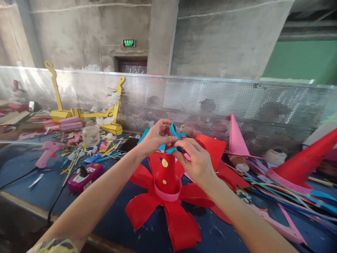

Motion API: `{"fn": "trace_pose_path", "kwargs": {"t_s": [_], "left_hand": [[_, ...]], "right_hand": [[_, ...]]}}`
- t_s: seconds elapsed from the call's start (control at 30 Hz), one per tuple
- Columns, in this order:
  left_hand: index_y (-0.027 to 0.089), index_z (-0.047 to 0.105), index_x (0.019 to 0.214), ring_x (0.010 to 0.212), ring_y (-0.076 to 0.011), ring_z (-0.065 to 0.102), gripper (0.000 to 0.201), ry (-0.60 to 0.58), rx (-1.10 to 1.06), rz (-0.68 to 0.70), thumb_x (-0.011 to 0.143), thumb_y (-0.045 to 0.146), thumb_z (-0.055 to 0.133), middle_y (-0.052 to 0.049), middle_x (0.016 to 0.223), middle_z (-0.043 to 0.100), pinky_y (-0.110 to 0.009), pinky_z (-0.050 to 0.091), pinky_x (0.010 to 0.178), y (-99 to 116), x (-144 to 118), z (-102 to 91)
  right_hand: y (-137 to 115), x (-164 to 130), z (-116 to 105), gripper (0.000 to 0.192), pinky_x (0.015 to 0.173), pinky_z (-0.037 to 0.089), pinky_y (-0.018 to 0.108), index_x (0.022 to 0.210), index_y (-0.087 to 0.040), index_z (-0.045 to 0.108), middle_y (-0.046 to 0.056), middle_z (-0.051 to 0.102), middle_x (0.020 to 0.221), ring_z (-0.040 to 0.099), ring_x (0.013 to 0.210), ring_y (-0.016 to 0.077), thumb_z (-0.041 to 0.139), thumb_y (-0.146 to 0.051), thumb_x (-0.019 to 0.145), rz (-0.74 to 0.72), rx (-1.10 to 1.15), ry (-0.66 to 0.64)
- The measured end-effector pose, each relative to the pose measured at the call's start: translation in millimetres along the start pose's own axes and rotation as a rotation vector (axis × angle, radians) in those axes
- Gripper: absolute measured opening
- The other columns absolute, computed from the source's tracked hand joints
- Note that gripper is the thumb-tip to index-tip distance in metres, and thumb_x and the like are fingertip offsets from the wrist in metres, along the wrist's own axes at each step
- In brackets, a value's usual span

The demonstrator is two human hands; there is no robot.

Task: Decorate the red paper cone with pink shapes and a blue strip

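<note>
Both hands meet at the tip of a red paper cone [166, 174]. The left hand [155, 137] and right hand [196, 162] pinch a blue paper bow [172, 138] there. The cone is smooth with yellow dots, stands upright on the blue table [123, 228], has a pink band [167, 194] at its base and flat red petals [181, 225] around. A pink glue gun [48, 151] lies far left.

1. Bare tabletop [147, 232] is lying open below the left hand [155, 135].
2. Strips [284, 196] and a red cone [302, 163] are crowding the space right of the right hand [198, 163].
3. A mesh screen [184, 98] is blocking passage beyond both hands.
</note>
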State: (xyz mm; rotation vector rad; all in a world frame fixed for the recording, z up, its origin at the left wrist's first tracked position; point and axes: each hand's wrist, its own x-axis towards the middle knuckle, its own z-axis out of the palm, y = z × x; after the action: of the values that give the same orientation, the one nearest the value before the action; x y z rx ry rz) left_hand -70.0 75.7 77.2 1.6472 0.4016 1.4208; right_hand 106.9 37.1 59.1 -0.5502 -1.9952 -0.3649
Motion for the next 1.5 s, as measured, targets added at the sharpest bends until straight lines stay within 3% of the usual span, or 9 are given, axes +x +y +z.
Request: {"fn": "trace_pose_path", "kwargs": {"t_s": [0.23, 0.37, 0.47, 0.57, 0.7, 0.93, 1.3, 1.37, 1.5], "left_hand": [[0.021, 0.048, 0.106, 0.088, -0.0169, 0.062, 0.049, 0.012, -0.045, 0.006, 0.069, 0.019, 0.080, -0.002, 0.094, 0.063, -0.031, 0.048, 0.074, -3.0, 3.1, 1.5], [0.021, 0.051, 0.111, 0.092, -0.0184, 0.061, 0.046, -0.001, -0.039, 0.021, 0.073, 0.022, 0.077, -0.006, 0.104, 0.061, -0.030, 0.048, 0.071, -6.2, 1.6, -1.2], [0.022, 0.058, 0.112, 0.105, -0.0196, 0.057, 0.034, 0.092, 0.032, 0.160, 0.080, 0.023, 0.071, -0.006, 0.115, 0.060, -0.032, 0.048, 0.084, -5.0, -6.3, -4.9], [0.023, 0.066, 0.103, 0.104, -0.0202, 0.055, 0.020, 0.170, 0.222, 0.281, 0.085, 0.030, 0.068, -0.005, 0.107, 0.061, -0.034, 0.045, 0.089, 0.1, -15.9, -9.8], [0.024, 0.073, 0.084, 0.099, -0.0225, 0.052, 0.010, 0.132, 0.523, 0.309, 0.077, 0.031, 0.075, -0.005, 0.097, 0.058, -0.039, 0.041, 0.091, 6.0, -19.6, -13.5], [0.024, 0.073, 0.076, 0.090, -0.0199, 0.049, 0.008, 0.072, 0.597, 0.302, 0.082, 0.028, 0.070, -0.003, 0.091, 0.055, -0.040, 0.040, 0.093, 11.9, -13.7, -10.9], [0.024, 0.071, 0.079, 0.098, -0.0210, 0.051, 0.008, -0.061, 0.833, 0.449, 0.086, 0.024, 0.067, -0.003, 0.093, 0.055, -0.041, 0.038, 0.099, 23.1, -7.2, -14.2], [0.025, 0.073, 0.086, 0.099, -0.0214, 0.050, 0.004, -0.069, 0.854, 0.506, 0.086, 0.024, 0.069, -0.004, 0.099, 0.056, -0.042, 0.038, 0.100, 22.9, -5.5, -15.1], [0.030, 0.074, 0.105, 0.101, -0.0218, 0.047, 0.019, -0.164, 0.993, 0.612, 0.087, 0.025, 0.068, -0.005, 0.113, 0.055, -0.041, 0.040, 0.098, 28.4, -0.8, -16.0]], "right_hand": [[-6.0, 1.3, 12.0, 0.007, 0.074, 0.055, 0.033, 0.090, -0.024, 0.058, 0.004, 0.066, 0.086, 0.066, 0.079, 0.0181, 0.055, -0.022, 0.096, 0.049, -0.045, 0.131], [-6.7, 0.9, 16.8, 0.004, 0.069, 0.055, 0.031, 0.093, -0.024, 0.056, 0.003, 0.067, 0.086, 0.066, 0.074, 0.0175, 0.056, -0.020, 0.094, 0.100, -0.093, 0.175], [-6.7, 0.2, 19.0, 0.006, 0.066, 0.054, 0.030, 0.092, -0.025, 0.054, 0.002, 0.068, 0.084, 0.066, 0.072, 0.0172, 0.059, -0.021, 0.093, 0.143, -0.106, 0.196], [-7.1, 0.0, 20.3, 0.007, 0.065, 0.055, 0.031, 0.094, -0.025, 0.053, 0.002, 0.068, 0.085, 0.067, 0.071, 0.0177, 0.060, -0.026, 0.093, 0.197, -0.088, 0.198], [-8.6, 1.2, 20.0, 0.017, 0.062, 0.057, 0.032, 0.102, -0.024, 0.053, 0.005, 0.070, 0.087, 0.069, 0.075, 0.0195, 0.061, -0.034, 0.091, 0.277, -0.008, 0.217], [-9.3, 3.0, 14.1, 0.018, 0.056, 0.049, 0.030, 0.087, -0.023, 0.055, 0.002, 0.068, 0.075, 0.064, 0.062, 0.0173, 0.061, -0.039, 0.091, 0.303, -0.097, 0.145], [-13.3, 2.4, 16.0, 0.011, 0.055, 0.044, 0.028, 0.083, -0.022, 0.053, 0.000, 0.060, 0.067, 0.058, 0.056, 0.0148, 0.058, -0.025, 0.093, 0.210, -0.107, 0.148], [-12.4, 1.8, 16.0, 0.011, 0.056, 0.044, 0.028, 0.083, -0.022, 0.054, 0.000, 0.060, 0.068, 0.058, 0.057, 0.0151, 0.057, -0.023, 0.093, 0.203, -0.111, 0.149], [-8.5, 0.6, 16.8, 0.010, 0.059, 0.046, 0.029, 0.084, -0.022, 0.054, 0.000, 0.061, 0.069, 0.059, 0.060, 0.0155, 0.054, -0.020, 0.093, 0.208, -0.133, 0.151]]}}
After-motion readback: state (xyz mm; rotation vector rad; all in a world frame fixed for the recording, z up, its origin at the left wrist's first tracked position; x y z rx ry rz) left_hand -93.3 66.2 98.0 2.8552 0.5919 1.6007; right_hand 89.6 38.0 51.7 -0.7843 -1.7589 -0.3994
